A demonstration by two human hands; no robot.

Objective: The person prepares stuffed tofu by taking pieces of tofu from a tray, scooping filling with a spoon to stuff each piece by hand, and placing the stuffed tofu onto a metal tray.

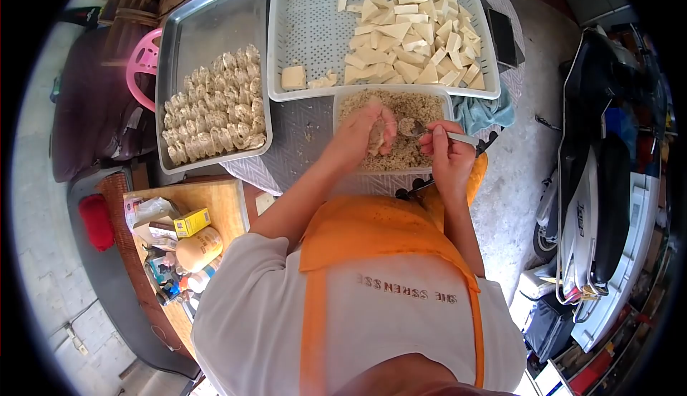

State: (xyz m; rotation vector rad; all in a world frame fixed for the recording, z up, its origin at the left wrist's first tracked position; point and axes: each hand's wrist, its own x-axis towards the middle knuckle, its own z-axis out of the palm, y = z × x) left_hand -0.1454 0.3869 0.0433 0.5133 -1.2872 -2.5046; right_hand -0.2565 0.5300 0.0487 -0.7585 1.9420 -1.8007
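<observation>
My left hand (365, 137) is curled round a small brownish piece (376, 138), partly hidden by the fingers. It is over a white tub (338, 113) of crumbly minced filling (411, 161). From the right side, my right hand (451, 149) grips a spoon (461, 138). The spoon's bowl carries some filling and is close to my left fingers. Behind the tub, a perforated white tray (308, 10) holds a heap of pale tofu pieces (415, 38). To the left, a metal tray (204, 6) bears rows of brownish filled pieces (215, 103).
A teal cloth (486, 112) lies right of the tub. A dark phone-like slab (502, 37) is beside the perforated tray. At lower left, a wooden table (232, 199) carries boxes and bottles. A parked scooter (583, 210) stands at right, a pink chair (143, 63) at left.
</observation>
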